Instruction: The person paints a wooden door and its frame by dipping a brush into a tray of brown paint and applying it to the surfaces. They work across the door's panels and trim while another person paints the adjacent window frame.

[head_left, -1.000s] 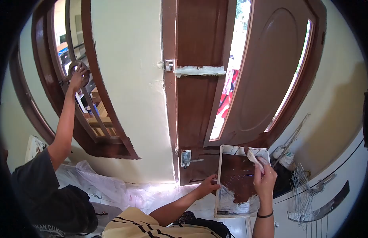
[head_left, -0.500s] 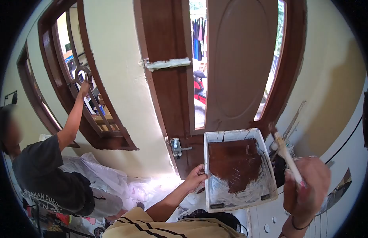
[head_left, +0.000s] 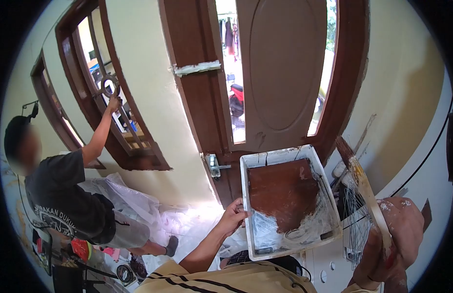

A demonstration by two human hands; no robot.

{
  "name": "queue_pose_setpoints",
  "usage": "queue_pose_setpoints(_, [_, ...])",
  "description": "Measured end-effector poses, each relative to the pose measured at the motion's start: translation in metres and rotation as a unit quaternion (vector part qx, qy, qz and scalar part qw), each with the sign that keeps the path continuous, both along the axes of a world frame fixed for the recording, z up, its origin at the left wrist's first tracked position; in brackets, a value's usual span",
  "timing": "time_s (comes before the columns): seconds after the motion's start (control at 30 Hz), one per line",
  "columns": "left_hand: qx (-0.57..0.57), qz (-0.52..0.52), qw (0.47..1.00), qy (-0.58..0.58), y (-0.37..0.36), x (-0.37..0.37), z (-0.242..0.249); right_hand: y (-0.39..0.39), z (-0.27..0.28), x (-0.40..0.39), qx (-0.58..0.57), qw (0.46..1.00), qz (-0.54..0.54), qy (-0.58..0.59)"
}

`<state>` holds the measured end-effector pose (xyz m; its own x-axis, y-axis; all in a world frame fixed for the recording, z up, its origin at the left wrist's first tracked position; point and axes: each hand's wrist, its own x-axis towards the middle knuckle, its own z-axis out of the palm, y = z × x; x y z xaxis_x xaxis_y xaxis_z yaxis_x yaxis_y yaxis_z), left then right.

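Observation:
My left hand grips the left rim of a white plastic tray, fingers closed round its edge. Brown paint covers much of the tray's bottom, with whitish smears at the lower part. On the right, my right hand is closed round the handle of a paintbrush. Its bristles point up and left, dark brown at the tip, beside the tray's right edge and not touching it. White specks mark the back of that hand.
A brown door stands ahead, with masking on its left part and a metal handle. At the left, a co-worker reaches to a window frame. Plastic sheeting covers part of the floor. Thin wires stand behind the brush.
My right hand and the brush have moved right and slightly down. The tray sits a little further left and higher in view. The whole scene has shifted as the camera turned.

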<state>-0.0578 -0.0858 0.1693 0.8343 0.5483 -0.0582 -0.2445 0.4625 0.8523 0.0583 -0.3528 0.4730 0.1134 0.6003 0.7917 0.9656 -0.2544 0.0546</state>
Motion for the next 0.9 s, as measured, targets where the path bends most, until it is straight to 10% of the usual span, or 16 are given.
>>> queue_pose_setpoints(0.33, [0.014,0.05,0.998,0.027,-0.022,0.002,-0.005,-0.014,-0.021,0.021,0.108,0.993,0.029,0.024])
queue_pose_setpoints(0.9, [0.006,0.052,0.998,0.027,-0.039,0.012,-0.005,0.005,-0.079,0.088,-0.059,0.984,0.147,0.08])
